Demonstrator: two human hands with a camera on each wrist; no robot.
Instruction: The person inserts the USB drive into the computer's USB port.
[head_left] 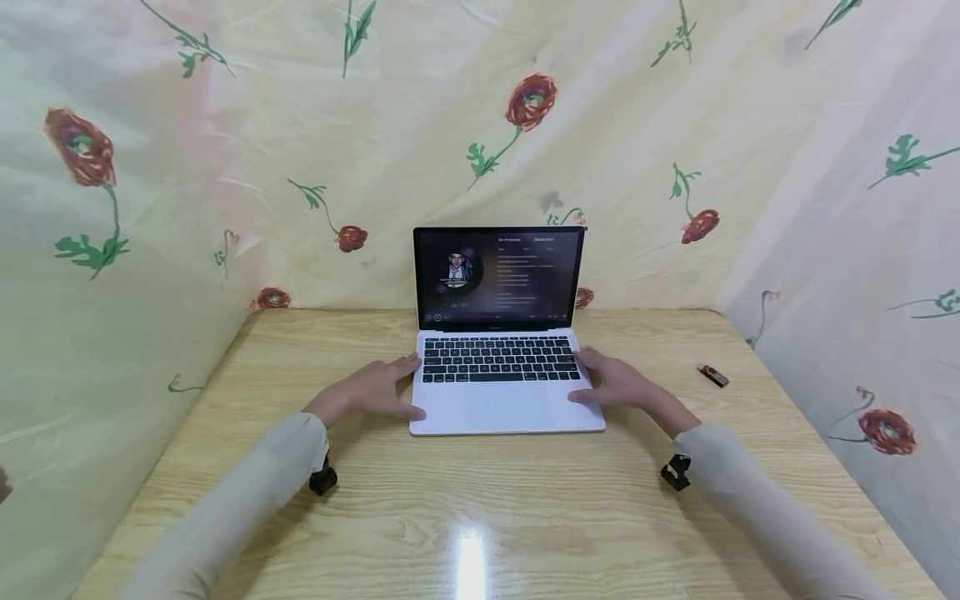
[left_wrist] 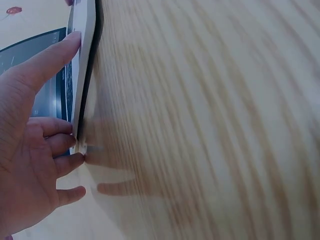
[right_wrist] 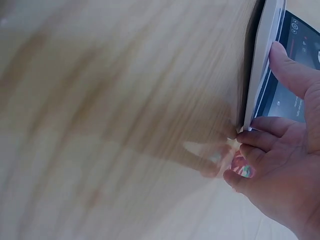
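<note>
A grey-white left sleeve (head_left: 247, 483) ran up to the left hand (head_left: 371, 389), a black device (head_left: 323, 477) at its wrist, below and behind the fingers. The left hand gripped the near left side of an open laptop (head_left: 498, 407), its thumb (left_wrist: 60, 55) on the upper face and its bent fingers (left_wrist: 57, 145) at the edge, only the thickness of the base between them; the little finger stood free. Whether any fingertip reached underneath could not be told.

The laptop lay on a wood-grained table (head_left: 480, 475), directly between the two sets of fingers, its black keyboard (head_left: 497, 358) level with the forefingers. Beyond the fingertips rose the lit screen (head_left: 487, 283) (a round portrait at left, lines of small text at right), with a poppy-patterned cloth (head_left: 420, 150) behind it.

The right hand (head_left: 618, 385) pinched the opposite side in the same narrow hold, thumb above, forefinger and middle finger against the edge, little finger clear. Another black device (head_left: 676, 472) sat at that wrist, where the right sleeve (head_left: 757, 492) began. Farther right, well apart from the fingers, lay a small red-and-dark stick (head_left: 713, 376).
</note>
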